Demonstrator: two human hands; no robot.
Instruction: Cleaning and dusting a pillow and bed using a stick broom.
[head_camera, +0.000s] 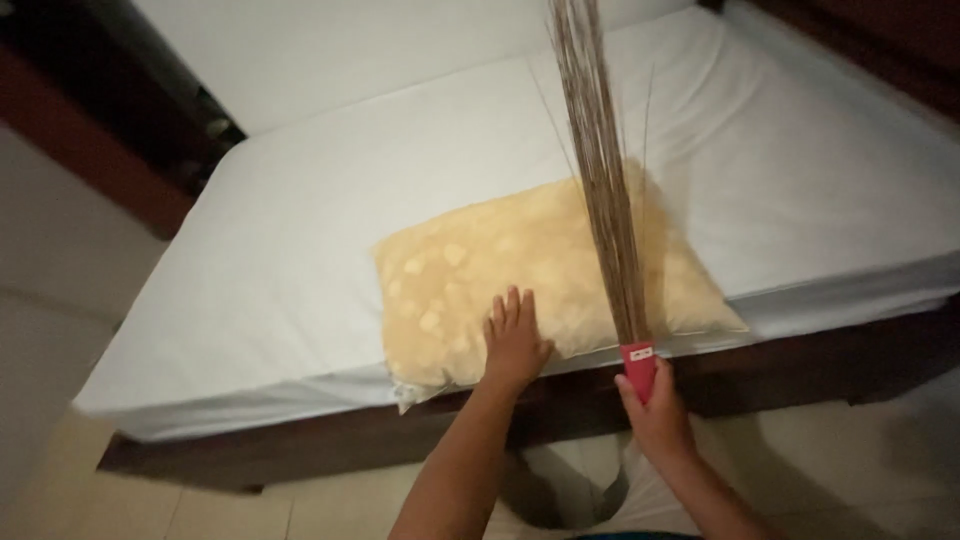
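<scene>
A yellowish pillow (500, 275) without a cover lies near the front edge of a bed with a white sheet (330, 200). My left hand (515, 340) rests flat on the pillow's front part, fingers spread. My right hand (655, 410) grips the red handle (638, 365) of a stick broom. Its long bundle of thin brown bristles (600, 150) points up and away, over the right part of the pillow.
The bed has a dark wooden frame (800, 365) along its front. Pale floor tiles (120, 500) lie below and to the left. Dark furniture (130, 110) stands at the far left beside the bed.
</scene>
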